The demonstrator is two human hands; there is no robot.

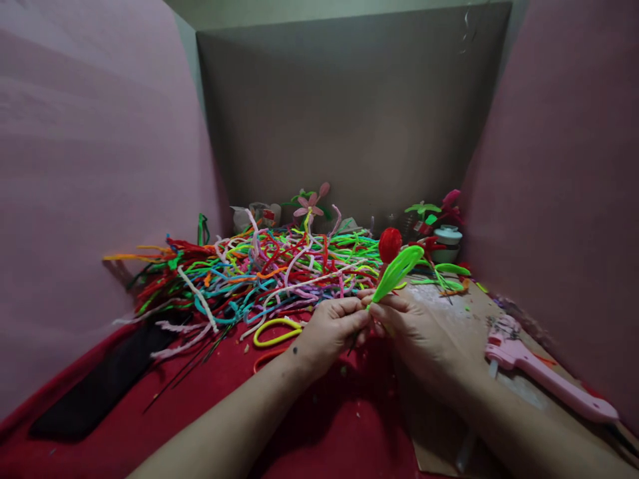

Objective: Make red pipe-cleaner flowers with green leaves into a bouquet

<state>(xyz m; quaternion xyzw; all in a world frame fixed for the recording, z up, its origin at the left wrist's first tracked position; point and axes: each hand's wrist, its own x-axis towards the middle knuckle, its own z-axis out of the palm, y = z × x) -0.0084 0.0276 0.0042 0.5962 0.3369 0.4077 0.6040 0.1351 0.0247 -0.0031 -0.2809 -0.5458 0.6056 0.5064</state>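
Note:
Both hands meet at the middle of the view over a red cloth [150, 426]. My left hand [332, 329] and my right hand [412, 329] are closed, pinching the base of a pipe-cleaner flower. The flower has a red bud [390, 244] on top and a bright green leaf [398, 269] slanting up to the right. Its stem is hidden between my fingers. A big heap of pipe cleaners in many colours [264, 273] lies just behind my left hand. A yellow loop [276, 331] lies on the cloth near my left wrist.
A pink glue gun [544, 376] lies on a cardboard sheet [449, 439] at the right. Finished flowers [312, 203] and a small white pot [447, 243] stand at the back. A black strip [100, 386] lies at the left. Cardboard and pink walls enclose the space.

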